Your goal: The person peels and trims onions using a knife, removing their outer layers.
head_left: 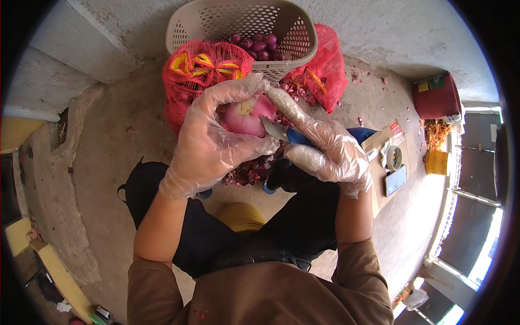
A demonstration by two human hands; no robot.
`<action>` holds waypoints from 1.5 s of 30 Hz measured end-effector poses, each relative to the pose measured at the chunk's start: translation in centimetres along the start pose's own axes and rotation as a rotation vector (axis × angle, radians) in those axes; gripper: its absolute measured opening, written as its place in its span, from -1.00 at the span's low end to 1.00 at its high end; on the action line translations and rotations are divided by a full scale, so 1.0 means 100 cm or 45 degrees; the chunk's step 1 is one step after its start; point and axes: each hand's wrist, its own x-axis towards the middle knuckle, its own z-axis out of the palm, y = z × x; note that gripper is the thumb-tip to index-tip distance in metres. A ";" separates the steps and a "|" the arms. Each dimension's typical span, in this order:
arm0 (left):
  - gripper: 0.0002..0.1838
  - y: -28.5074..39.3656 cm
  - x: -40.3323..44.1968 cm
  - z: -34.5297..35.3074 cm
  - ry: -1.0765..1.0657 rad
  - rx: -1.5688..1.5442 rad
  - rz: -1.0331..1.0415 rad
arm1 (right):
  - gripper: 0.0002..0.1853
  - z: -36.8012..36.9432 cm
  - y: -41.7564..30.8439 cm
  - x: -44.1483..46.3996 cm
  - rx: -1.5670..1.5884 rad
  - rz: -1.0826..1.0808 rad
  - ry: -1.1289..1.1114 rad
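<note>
My left hand [208, 135], in a clear plastic glove, is wrapped around a peeled pink-purple onion [246, 120] with a pale end facing up. In my gloved right hand [325, 143] is a knife with a blue handle [299, 137]. Its short blade [273, 129] touches the onion's right side. Below the onion, dark red onion skins [252, 171] lie heaped on the floor between my feet.
Ahead stands a beige plastic basket [179, 32] with several purple onions [260, 46] in it. Red mesh bags [181, 89] flank it. To the right, cardboard [374, 157] bears a tape roll [394, 157] and a phone [396, 181]. A red bucket [437, 100] lies beyond.
</note>
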 end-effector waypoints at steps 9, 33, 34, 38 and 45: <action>-0.31 0.004 0.002 -0.004 0.026 0.480 0.115 | -0.28 0.007 0.003 0.002 -0.090 -0.053 0.035; -0.30 0.005 0.004 0.002 0.109 0.291 0.309 | -0.32 0.007 0.000 0.004 0.052 -0.085 0.133; -0.29 0.005 0.004 0.000 0.103 0.298 0.310 | -0.30 0.008 0.000 0.003 0.039 -0.106 0.133; -0.29 0.004 0.004 -0.003 0.098 0.359 0.320 | -0.27 0.007 -0.006 0.002 0.051 -0.060 0.055; -0.27 0.003 0.004 -0.012 -0.014 0.626 0.454 | -0.33 0.008 -0.005 0.005 -0.001 0.008 -0.026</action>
